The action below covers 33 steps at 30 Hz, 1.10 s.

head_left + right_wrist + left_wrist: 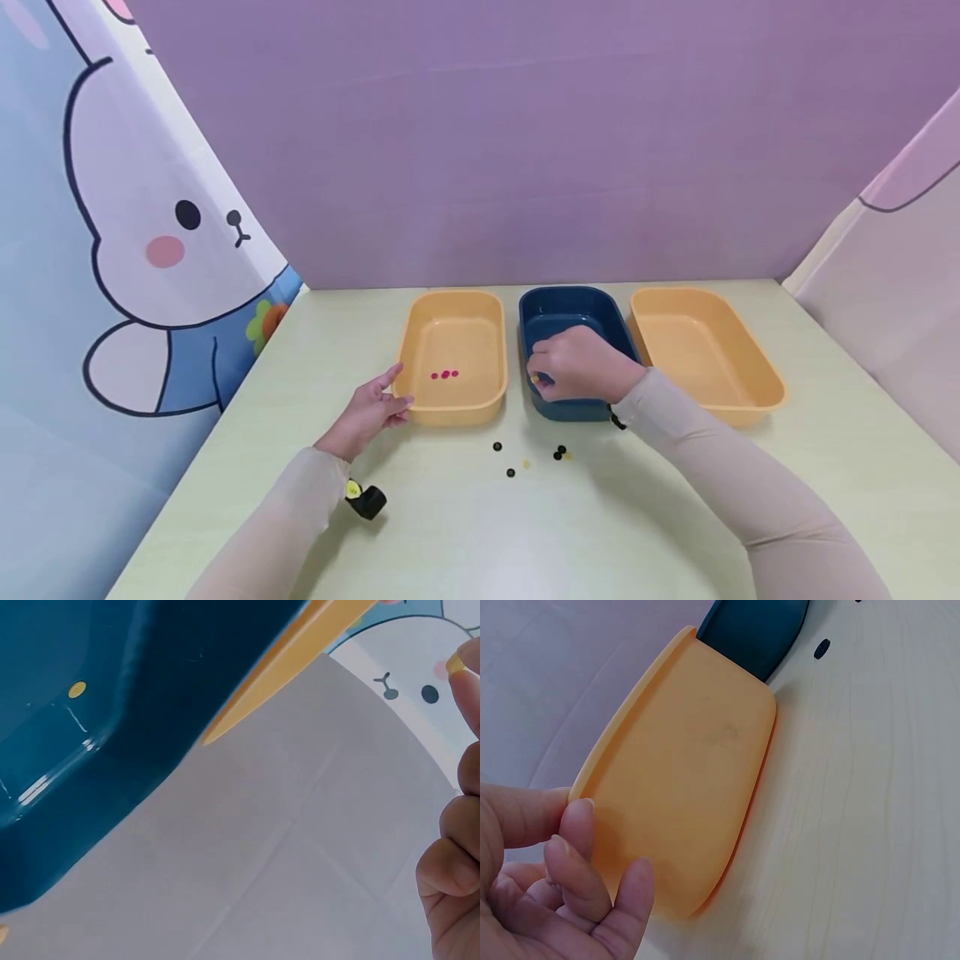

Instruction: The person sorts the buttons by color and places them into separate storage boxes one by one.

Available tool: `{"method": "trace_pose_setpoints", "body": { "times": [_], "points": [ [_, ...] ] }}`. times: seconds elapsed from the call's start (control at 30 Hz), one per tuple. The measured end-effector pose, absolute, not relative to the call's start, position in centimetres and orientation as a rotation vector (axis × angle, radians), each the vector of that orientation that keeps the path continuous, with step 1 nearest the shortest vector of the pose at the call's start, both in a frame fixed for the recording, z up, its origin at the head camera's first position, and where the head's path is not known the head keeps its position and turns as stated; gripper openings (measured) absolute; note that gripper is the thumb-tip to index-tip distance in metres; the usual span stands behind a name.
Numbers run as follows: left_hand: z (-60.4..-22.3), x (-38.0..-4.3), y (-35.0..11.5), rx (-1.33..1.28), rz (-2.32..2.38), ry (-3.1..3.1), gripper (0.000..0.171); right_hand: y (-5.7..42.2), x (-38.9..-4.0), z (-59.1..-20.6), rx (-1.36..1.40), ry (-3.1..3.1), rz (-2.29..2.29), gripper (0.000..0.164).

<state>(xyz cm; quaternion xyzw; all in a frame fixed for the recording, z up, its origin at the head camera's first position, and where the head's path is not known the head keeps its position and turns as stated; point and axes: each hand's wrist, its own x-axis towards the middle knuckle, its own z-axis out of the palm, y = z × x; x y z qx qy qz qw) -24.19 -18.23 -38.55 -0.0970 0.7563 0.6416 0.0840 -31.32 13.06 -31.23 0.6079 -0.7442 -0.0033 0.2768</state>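
My left hand (pixel 375 408) pinches the near left corner of the left yellow tray (pixel 452 415) by its rim, thumb inside and fingers outside. Several small pink-red pieces (pixel 446 374) lie on that tray's floor. Over the near part of the dark blue tray (pixel 573 409), my right hand (pixel 581 364) holds a small yellow button (pixel 455 663) between thumb and fingertip. In the right wrist view another yellow button (pixel 77 689) lies inside the blue tray. The right hand covers part of the blue tray in the head view.
A second yellow tray (pixel 738 415) stands right of the blue one. In front of the trays, several black buttons (pixel 511 472) and a few yellow ones (pixel 526 464) are scattered on the pale table (pixel 480 542). A purple wall (pixel 480 167) rises behind the trays.
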Motion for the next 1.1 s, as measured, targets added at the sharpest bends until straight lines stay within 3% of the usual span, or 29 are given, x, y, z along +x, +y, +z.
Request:
{"method": "trace_pose_setpoints", "body": {
  "times": [1.1],
  "points": [
    [-38.5, -23.5, -19.1, -0.263, 1.900, 2.244, 0.069, 14.1, -34.2, -31.3, 1.458, -2.156, 0.014, 0.009]
  ]
}}
